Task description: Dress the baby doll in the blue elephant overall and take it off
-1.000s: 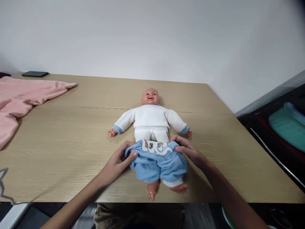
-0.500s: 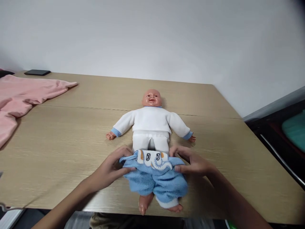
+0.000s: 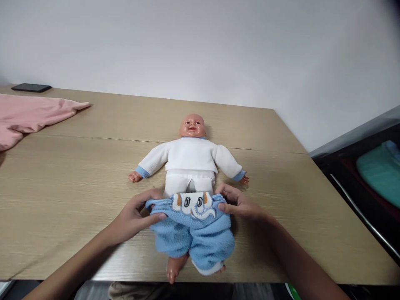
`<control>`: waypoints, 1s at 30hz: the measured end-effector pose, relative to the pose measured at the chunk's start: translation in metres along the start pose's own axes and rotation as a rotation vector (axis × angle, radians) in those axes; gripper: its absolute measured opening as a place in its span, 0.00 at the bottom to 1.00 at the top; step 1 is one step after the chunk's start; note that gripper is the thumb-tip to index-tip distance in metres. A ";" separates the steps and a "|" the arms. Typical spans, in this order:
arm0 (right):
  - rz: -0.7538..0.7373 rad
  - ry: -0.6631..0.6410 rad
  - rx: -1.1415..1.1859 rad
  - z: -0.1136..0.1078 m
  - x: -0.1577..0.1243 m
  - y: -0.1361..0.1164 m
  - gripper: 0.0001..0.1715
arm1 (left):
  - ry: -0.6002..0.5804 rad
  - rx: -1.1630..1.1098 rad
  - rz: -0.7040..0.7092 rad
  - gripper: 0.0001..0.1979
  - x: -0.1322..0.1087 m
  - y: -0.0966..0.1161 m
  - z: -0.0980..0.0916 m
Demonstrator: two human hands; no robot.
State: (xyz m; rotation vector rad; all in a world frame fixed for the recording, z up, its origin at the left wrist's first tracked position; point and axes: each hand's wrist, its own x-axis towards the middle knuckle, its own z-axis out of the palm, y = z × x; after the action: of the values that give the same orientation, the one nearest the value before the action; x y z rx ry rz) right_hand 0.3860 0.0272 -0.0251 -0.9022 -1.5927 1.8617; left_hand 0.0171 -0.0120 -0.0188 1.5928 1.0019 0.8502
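Observation:
A baby doll (image 3: 191,156) lies on its back on the table, head toward the wall, in a white long-sleeved top with blue cuffs. Blue fleecy pants (image 3: 190,225) with an elephant face on the front cover its lower legs, and the white upper legs show above the waistband. My left hand (image 3: 142,212) pinches the waistband at its left side. At the right side my right hand (image 3: 236,202) grips the same waistband. One bare foot (image 3: 176,266) sticks out below; the other is mostly inside the white-edged cuff.
A pink garment (image 3: 34,114) is spread at the table's left, with a dark flat device (image 3: 31,87) behind it. Beyond the table's right edge stands a dark frame with a teal cloth (image 3: 379,171). The wooden table (image 3: 93,166) reaches back to a pale wall.
The camera view has shifted, so most things appear further left. Both hands keep hold of the waistband, and the right-hand foot is more covered by the pants' cuff.

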 end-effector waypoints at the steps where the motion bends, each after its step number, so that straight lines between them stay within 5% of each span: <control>1: -0.011 0.013 0.005 0.000 0.001 0.002 0.26 | 0.025 0.037 0.023 0.11 0.003 0.000 0.000; 7: -0.106 0.061 -0.367 0.003 0.004 0.008 0.15 | 0.075 0.138 0.079 0.06 0.012 -0.003 0.005; 12: -0.599 0.433 -0.755 0.022 0.007 0.006 0.09 | 0.194 0.228 0.079 0.11 0.023 -0.016 0.005; 16: -0.397 0.645 -0.584 0.031 0.028 0.004 0.11 | 0.330 0.259 0.020 0.15 0.046 -0.016 0.006; 19: -0.238 0.702 -0.458 0.024 0.051 0.005 0.18 | 0.290 0.123 -0.017 0.16 0.068 -0.010 0.007; 23: -0.250 0.721 -0.468 0.012 0.060 0.007 0.23 | 0.190 0.028 -0.054 0.19 0.078 -0.009 0.004; 30: -0.279 0.836 -0.523 0.008 0.064 0.008 0.23 | 0.277 0.152 0.102 0.14 0.069 -0.011 0.007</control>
State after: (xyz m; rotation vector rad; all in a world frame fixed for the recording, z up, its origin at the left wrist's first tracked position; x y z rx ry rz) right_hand 0.3394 0.0692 -0.0420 -1.3530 -1.5297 0.6949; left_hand 0.0491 0.0493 -0.0285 1.6969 1.2119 1.1094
